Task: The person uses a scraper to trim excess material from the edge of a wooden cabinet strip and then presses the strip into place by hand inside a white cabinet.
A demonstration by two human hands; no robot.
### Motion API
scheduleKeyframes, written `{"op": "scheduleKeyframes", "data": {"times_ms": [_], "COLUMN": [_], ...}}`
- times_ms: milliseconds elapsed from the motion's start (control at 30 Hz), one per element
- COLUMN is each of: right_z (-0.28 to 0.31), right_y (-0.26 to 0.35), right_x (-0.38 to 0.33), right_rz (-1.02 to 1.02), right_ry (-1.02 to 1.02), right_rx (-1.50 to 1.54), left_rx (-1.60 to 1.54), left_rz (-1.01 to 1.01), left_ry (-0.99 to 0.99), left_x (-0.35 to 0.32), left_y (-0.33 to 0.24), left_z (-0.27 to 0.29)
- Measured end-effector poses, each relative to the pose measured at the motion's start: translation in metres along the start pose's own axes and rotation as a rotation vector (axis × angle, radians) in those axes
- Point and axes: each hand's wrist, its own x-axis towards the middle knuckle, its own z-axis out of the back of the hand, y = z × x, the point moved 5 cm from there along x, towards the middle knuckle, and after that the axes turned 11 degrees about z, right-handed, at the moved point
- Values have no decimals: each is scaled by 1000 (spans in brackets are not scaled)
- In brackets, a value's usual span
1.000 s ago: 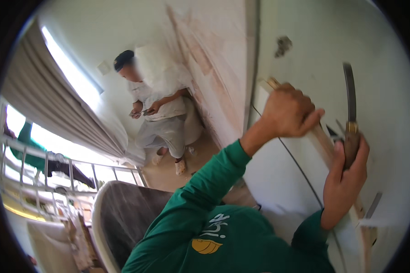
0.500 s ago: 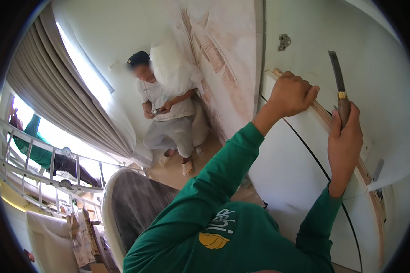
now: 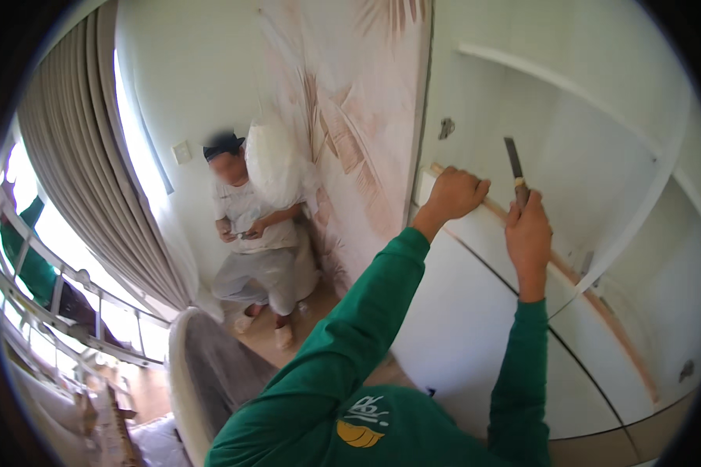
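Observation:
My left hand is closed over the upper end of a large white panel, gripping its bare wooden edge. Just right of it, my right hand holds a flat-bladed chisel by the handle. The blade points up, against the same edge. A thin white edge strip hangs loose from the panel's edge to the right of that hand. Both arms wear green sleeves.
Another person sits against the far wall beside a white pillow, hands together in the lap. A grey curtain and window railing are at left. A grey chair stands below. White cabinet shelves rise behind the panel.
My right hand with the chisel has slid up along the panel's edge, closer to my left hand. The left hand keeps its grip. The view has swung a little.

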Motion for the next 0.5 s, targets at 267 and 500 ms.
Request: {"op": "scheduleKeyframes", "data": {"times_ms": [267,500], "right_z": [3,-4], "right_y": [-2,2], "right_x": [0,-2], "right_rz": [-13,7], "right_ry": [41,2], "right_rx": [26,18], "left_rx": [11,16], "left_rz": [48,19], "left_ry": [42,-5], "left_x": [0,-6], "left_y": [3,6], "left_z": [-11,-3]}}
